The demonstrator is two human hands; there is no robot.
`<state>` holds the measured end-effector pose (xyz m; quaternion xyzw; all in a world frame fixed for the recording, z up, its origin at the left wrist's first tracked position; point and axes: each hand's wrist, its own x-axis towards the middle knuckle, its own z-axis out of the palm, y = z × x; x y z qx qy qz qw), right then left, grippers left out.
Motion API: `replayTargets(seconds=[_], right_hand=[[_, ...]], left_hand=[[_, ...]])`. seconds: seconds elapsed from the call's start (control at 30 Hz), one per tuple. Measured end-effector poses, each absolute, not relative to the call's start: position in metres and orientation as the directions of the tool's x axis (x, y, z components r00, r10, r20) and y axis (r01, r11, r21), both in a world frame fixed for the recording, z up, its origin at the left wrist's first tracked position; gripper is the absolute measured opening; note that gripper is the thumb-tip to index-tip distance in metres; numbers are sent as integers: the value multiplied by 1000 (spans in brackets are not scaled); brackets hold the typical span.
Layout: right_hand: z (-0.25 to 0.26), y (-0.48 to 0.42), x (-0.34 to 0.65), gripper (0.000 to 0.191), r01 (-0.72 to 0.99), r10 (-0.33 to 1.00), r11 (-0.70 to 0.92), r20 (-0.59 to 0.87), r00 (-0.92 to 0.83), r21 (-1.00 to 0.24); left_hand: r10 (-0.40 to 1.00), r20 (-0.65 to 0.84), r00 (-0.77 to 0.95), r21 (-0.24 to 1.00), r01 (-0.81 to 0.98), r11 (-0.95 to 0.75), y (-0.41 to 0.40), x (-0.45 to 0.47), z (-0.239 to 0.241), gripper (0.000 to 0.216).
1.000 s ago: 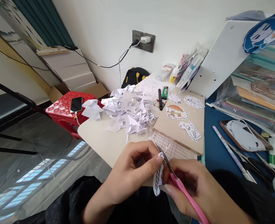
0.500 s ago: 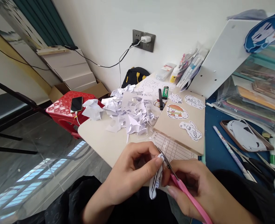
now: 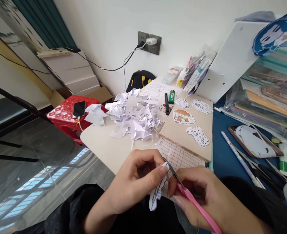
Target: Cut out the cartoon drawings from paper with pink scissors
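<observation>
Between thumb and fingers, my left hand (image 3: 138, 182) pinches a small white paper cutout (image 3: 156, 194) with black line drawing on it. My right hand (image 3: 204, 191) is wrapped round pink-handled scissors (image 3: 194, 204), whose blades lie against the upper edge of the cutout, close to the left fingertips. Whether the blades are fully closed I cannot tell. Just beyond the hands is a gridded sheet (image 3: 180, 154), partly under a beige board (image 3: 168, 126). On that board lie several paper cutouts, among them a coloured burger-shaped animal (image 3: 183, 116) and a line-drawn figure (image 3: 198, 136).
A heap of paper scraps (image 3: 136, 113) covers the table's left part. Behind the board lie a black cutter (image 3: 167, 102) and a green box (image 3: 172, 97). To the right are a patterned pen (image 3: 238, 156), black scissors (image 3: 262, 172) and a brown tray (image 3: 278, 152). A phone (image 3: 79, 109) rests on a red stool (image 3: 60, 109).
The cutout has swung, its lower end moving left and slightly down. Both hands and the scissors stay nearly in place; the view has shifted slightly.
</observation>
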<state>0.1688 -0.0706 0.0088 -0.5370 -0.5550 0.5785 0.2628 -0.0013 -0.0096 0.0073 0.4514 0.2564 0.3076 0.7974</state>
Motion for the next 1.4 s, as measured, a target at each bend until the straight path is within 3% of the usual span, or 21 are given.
replayTargets(seconds=[0.73,1.4], right_hand=[[5,-72,170,7,295,914,-215,-298,-274,-931],[4,-81,179,17,280,888,-293,-369,-276,-914]], left_hand=[[713,-87,696,854,-317,413,-8,-2,6,17],[747,-191,637,842,-284,458,-15,-4,9,10]])
